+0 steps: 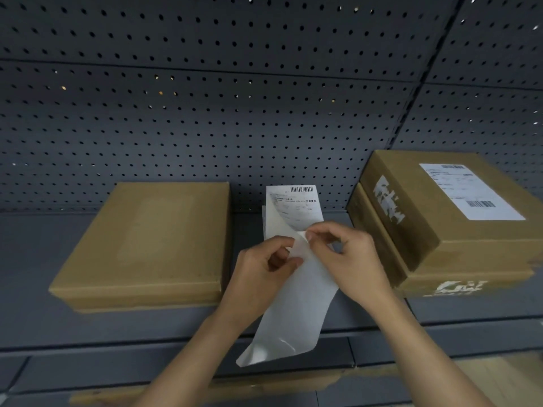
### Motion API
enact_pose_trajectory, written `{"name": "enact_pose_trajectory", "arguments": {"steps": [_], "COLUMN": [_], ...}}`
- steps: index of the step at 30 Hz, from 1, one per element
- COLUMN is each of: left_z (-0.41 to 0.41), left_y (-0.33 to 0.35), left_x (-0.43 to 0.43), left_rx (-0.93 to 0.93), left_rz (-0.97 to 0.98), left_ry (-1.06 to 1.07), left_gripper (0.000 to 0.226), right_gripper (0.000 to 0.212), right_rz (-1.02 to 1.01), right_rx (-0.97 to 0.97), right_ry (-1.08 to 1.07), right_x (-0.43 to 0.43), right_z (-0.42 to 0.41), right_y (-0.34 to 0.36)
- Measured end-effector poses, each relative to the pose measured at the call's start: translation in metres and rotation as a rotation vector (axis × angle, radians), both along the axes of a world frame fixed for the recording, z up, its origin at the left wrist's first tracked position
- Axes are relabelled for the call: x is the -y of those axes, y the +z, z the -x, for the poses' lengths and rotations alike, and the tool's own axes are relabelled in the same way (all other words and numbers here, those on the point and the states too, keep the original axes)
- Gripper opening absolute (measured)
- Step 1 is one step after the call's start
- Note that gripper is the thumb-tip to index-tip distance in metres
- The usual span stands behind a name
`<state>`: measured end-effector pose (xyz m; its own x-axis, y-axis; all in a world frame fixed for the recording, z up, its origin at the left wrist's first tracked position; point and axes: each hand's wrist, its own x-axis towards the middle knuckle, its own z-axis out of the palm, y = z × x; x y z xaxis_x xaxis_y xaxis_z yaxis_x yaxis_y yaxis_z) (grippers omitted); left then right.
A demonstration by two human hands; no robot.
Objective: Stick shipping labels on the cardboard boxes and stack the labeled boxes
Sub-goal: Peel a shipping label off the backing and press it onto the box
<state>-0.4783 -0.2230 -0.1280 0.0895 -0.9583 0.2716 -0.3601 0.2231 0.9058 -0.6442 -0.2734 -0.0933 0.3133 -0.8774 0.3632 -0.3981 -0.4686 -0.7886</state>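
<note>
A white shipping label (296,205) with a barcode is held upright over the middle of the shelf. My left hand (264,267) pinches the white backing sheet (289,315), which curls down toward me. My right hand (346,254) pinches the label's lower corner, partly peeled from the backing. A plain cardboard box (152,239) with no label lies flat to the left. On the right, two cardboard boxes are stacked; the top box (440,207) carries a white label (470,190), and the box under it (458,282) shows only its edges.
A dark grey pegboard wall (235,98) rises behind the grey shelf (29,274). The shelf's front lip (176,356) runs across below my forearms. A strip of brown cardboard (264,389) shows under my arms near the bottom.
</note>
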Motion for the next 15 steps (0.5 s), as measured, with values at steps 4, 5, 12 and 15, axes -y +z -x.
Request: {"name": "enact_pose_trajectory", "arguments": {"steps": [4, 5, 12, 15], "left_z": [0.0, 0.0, 0.004, 0.002], "left_y": [-0.004, -0.005, -0.021, -0.028], "left_x": [0.002, 0.003, 0.006, 0.002], "left_rx": [0.051, 0.053, 0.133, 0.18], "left_rz": [-0.04, -0.047, -0.119, -0.171], "left_ry": [0.076, 0.085, 0.121, 0.129], "left_gripper": [0.017, 0.018, 0.017, 0.022], "right_gripper": [0.013, 0.014, 0.009, 0.014], "right_rz": [-0.11, -0.13, -0.125, -0.103], "right_rx": [0.149, 0.184, 0.212, 0.203], "right_ry": [-0.151, -0.181, -0.277, -0.295], "right_x": [0.013, 0.017, 0.042, 0.05], "right_z": [-0.004, -0.005, -0.016, -0.016], "right_y": [0.004, 0.006, 0.034, 0.048]}}
